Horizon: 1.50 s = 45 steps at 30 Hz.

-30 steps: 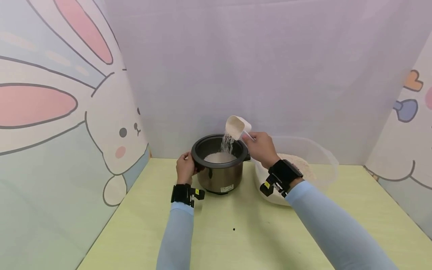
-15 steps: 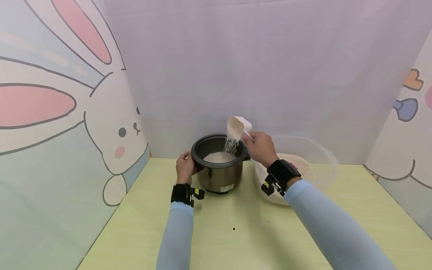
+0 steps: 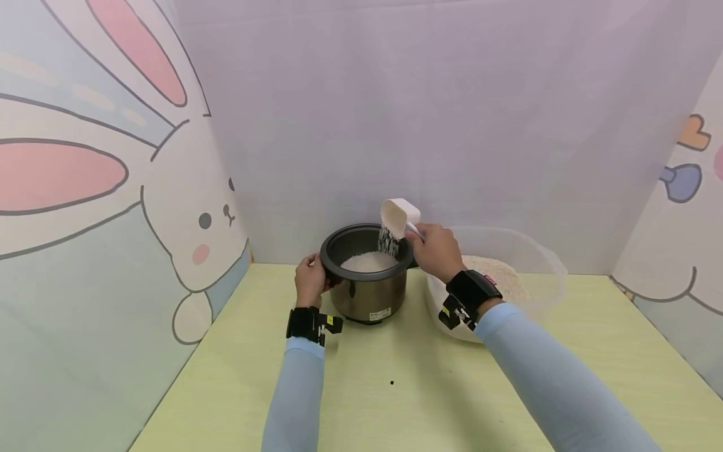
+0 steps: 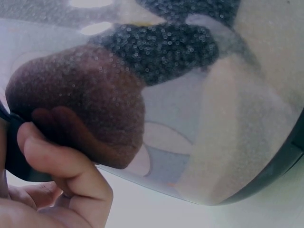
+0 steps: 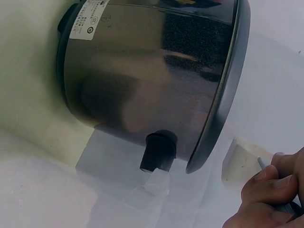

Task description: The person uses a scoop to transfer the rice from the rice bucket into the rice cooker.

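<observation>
A dark metallic rice cooker (image 3: 361,301), lidless, stands on the table with white rice (image 3: 368,262) inside. My left hand (image 3: 310,281) grips its black side handle; in the left wrist view the curled fingers (image 4: 71,164) show against the shiny body. Over the pot's right rim, my right hand (image 3: 439,251) pinches the thin handle of a white measuring scoop (image 3: 400,215). The scoop is tipped to the left, and grains (image 3: 387,242) fall from it into the pot. In the right wrist view, the scoop (image 5: 240,164) is partly behind the fingers.
A translucent plastic container (image 3: 454,326) holding more rice (image 3: 505,279) is right of the cooker, partly behind my right wrist. A tiny black speck (image 3: 392,382) lies on the pale yellow table (image 3: 361,408). A lilac curtain (image 3: 361,125) hangs behind.
The scoop has dropped slightly and tipped further, and the falling stream has shifted a little right. Less rice shows in the scoop. My left hand stays on the cooker's handle.
</observation>
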Each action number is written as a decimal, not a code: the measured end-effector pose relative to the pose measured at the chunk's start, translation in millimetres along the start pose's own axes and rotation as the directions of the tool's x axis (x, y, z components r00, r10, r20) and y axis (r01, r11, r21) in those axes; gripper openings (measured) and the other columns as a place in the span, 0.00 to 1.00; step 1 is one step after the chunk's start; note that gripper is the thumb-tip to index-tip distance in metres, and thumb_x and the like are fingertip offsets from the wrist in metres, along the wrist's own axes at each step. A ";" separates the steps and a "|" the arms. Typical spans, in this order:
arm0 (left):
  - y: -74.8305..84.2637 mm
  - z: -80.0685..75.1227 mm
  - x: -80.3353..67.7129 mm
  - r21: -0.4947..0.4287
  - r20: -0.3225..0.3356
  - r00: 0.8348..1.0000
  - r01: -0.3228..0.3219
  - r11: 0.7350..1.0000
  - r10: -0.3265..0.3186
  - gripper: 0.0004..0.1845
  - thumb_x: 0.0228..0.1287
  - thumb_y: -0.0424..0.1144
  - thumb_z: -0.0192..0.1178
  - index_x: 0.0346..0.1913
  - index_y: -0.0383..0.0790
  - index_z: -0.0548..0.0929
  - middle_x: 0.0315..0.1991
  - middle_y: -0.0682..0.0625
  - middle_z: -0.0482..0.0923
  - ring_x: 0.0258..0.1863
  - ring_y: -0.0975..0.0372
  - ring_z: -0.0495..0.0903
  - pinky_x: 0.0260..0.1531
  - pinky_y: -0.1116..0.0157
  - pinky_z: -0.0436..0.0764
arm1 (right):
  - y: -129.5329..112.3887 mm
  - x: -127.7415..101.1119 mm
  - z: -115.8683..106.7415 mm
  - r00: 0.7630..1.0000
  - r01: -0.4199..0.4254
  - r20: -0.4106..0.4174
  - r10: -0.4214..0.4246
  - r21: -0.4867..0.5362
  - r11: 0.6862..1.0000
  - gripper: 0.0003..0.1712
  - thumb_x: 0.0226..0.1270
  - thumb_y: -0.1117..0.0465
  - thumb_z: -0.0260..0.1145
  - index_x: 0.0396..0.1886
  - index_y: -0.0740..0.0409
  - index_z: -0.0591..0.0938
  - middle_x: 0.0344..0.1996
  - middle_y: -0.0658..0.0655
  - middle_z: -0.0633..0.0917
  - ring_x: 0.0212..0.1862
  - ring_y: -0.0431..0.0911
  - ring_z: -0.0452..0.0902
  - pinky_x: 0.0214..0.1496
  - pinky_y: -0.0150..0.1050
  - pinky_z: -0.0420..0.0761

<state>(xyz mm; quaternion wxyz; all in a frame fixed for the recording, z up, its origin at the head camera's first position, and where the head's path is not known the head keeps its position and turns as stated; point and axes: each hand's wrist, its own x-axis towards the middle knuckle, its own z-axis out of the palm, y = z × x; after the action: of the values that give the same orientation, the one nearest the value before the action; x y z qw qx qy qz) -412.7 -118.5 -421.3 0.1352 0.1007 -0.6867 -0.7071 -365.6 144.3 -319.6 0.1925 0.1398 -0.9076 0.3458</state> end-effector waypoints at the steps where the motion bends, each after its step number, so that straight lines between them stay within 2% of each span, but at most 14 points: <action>1: 0.0 0.2 -0.1 0.001 0.001 1.000 0.000 1.000 0.000 0.22 0.79 0.50 0.55 0.62 0.37 0.81 0.29 0.49 0.74 0.16 0.66 0.73 0.16 0.71 0.77 | 0.1 -0.3 1.1 1.000 0.001 0.002 -0.001 -0.004 1.000 0.17 0.81 0.58 0.59 0.30 0.63 0.80 0.15 0.52 0.68 0.18 0.46 0.63 0.24 0.40 0.62; 7: -0.2 0.7 -0.2 0.005 0.006 1.000 0.004 1.000 -0.004 0.22 0.79 0.50 0.54 0.63 0.38 0.80 0.29 0.49 0.74 0.16 0.66 0.72 0.16 0.71 0.77 | -3.2 -3.9 6.8 0.999 0.004 0.035 -0.004 -0.001 1.000 0.16 0.81 0.57 0.59 0.36 0.65 0.83 0.16 0.52 0.69 0.18 0.45 0.64 0.24 0.39 0.63; 12: 1.1 -0.6 -0.2 0.008 0.007 1.000 0.010 1.000 -0.010 0.22 0.79 0.50 0.54 0.63 0.38 0.80 0.29 0.49 0.74 0.16 0.66 0.73 0.16 0.71 0.77 | -9.0 -4.4 9.9 0.999 0.032 0.039 -0.032 0.010 0.999 0.14 0.80 0.57 0.59 0.40 0.62 0.84 0.17 0.52 0.69 0.18 0.45 0.64 0.24 0.39 0.64; 19: 2.0 -2.1 -0.3 0.015 0.001 1.000 0.004 1.000 -0.004 0.22 0.80 0.49 0.53 0.63 0.37 0.80 0.30 0.48 0.75 0.16 0.66 0.73 0.16 0.71 0.77 | -10.8 -4.5 14.8 0.994 0.103 0.043 -0.100 -0.074 0.992 0.14 0.80 0.58 0.61 0.32 0.60 0.80 0.19 0.54 0.73 0.20 0.46 0.67 0.26 0.40 0.66; 25: 2.2 -2.0 -0.8 0.013 -0.001 1.000 -0.003 1.000 0.003 0.22 0.80 0.49 0.53 0.63 0.36 0.79 0.29 0.49 0.74 0.15 0.67 0.73 0.16 0.72 0.77 | -15.2 -5.6 13.0 0.991 0.127 0.045 -0.122 -0.111 0.986 0.13 0.79 0.58 0.61 0.32 0.58 0.79 0.21 0.54 0.75 0.22 0.47 0.69 0.28 0.41 0.67; 28: 3.1 -1.6 -1.6 0.010 0.001 1.000 0.003 1.000 -0.003 0.22 0.79 0.49 0.54 0.63 0.36 0.79 0.29 0.49 0.74 0.15 0.66 0.73 0.16 0.72 0.77 | -16.7 -5.4 11.7 0.990 0.136 0.047 -0.131 -0.119 0.984 0.12 0.80 0.58 0.61 0.35 0.60 0.81 0.23 0.56 0.78 0.22 0.47 0.70 0.29 0.41 0.68; 31: 3.7 -1.3 -1.9 0.009 0.004 1.000 0.006 1.000 -0.006 0.23 0.79 0.49 0.54 0.64 0.36 0.79 0.29 0.49 0.74 0.15 0.66 0.73 0.16 0.72 0.77 | -17.8 -5.2 11.0 0.989 0.143 0.044 -0.138 -0.131 0.981 0.11 0.79 0.58 0.61 0.43 0.60 0.84 0.28 0.58 0.84 0.23 0.48 0.72 0.29 0.42 0.70; 35: 3.5 -1.1 -1.1 0.013 0.002 1.000 0.002 1.000 -0.002 0.23 0.79 0.50 0.54 0.64 0.36 0.79 0.29 0.49 0.75 0.15 0.67 0.73 0.16 0.72 0.77 | -16.2 -5.7 12.2 0.989 0.150 0.043 -0.144 -0.178 0.973 0.13 0.79 0.57 0.62 0.53 0.60 0.85 0.35 0.60 0.88 0.24 0.48 0.75 0.26 0.41 0.71; 45: -0.2 -0.1 2.8 0.012 -0.007 1.000 -0.001 1.000 0.001 0.23 0.79 0.50 0.55 0.63 0.36 0.79 0.29 0.49 0.75 0.14 0.66 0.73 0.15 0.71 0.77 | -11.1 -10.3 15.0 0.978 0.208 0.037 -0.207 -0.313 0.927 0.09 0.78 0.55 0.63 0.46 0.56 0.81 0.27 0.59 0.85 0.21 0.51 0.75 0.20 0.45 0.71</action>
<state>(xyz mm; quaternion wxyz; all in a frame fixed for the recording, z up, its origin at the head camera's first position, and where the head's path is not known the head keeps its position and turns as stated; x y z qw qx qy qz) -415.4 -119.5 -421.4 0.1371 0.1036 -0.6903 -0.7028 -356.0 127.3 -328.1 0.2463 0.2033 -0.9316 0.1739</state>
